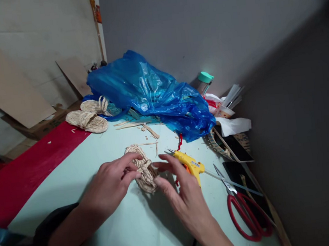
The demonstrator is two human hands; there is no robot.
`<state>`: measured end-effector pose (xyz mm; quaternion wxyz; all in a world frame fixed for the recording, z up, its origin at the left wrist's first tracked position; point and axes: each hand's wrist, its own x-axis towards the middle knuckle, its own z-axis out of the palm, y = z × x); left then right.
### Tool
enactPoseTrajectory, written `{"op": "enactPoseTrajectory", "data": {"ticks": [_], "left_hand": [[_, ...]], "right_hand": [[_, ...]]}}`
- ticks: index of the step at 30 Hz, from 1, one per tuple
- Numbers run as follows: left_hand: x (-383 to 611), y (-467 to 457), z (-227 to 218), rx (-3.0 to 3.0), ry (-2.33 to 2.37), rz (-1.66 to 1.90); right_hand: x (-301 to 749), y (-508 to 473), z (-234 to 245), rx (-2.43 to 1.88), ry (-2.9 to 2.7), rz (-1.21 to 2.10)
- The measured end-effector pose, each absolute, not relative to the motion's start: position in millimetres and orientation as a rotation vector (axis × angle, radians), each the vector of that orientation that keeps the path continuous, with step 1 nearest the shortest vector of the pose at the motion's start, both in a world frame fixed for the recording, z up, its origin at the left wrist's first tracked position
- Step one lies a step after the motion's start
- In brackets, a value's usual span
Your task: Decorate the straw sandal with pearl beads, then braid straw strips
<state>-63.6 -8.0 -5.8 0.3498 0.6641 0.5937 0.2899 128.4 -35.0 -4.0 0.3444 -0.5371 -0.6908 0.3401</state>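
Note:
A small woven straw slipper (147, 182) with a cross strap lies on the pale green table top. My left hand (108, 185) is at its left side, the fingers curled over the sole and the thumb by the strap, gripping it. My right hand (186, 195) is held at the slipper's right edge with thumb and fingers apart. Whether its fingertips touch the straw I cannot tell. Just beyond the right fingers lies a yellow glue gun (189, 161) with a clear glue stick, partly hidden by that hand.
Red-handled scissors (241, 209) lie at the right. A blue plastic bag (149, 89) covers the back. A pair of straw slippers (89, 121) sits at the back left near straw scraps (150, 131). A woven basket (214, 147) with a phone (234, 145) is at the right.

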Motion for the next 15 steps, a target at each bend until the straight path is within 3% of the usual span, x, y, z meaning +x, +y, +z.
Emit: {"op": "enactPoseTrajectory", "data": {"ticks": [5,15], "left_hand": [[-76,-6,3,1.508,1.377,0.867],[-105,-18,24,1.578,1.704,1.027]], "right_hand": [[145,-35,6,-1.303,-1.524,0.769],[163,-29,3,-1.108,-1.162,0.895]]}}
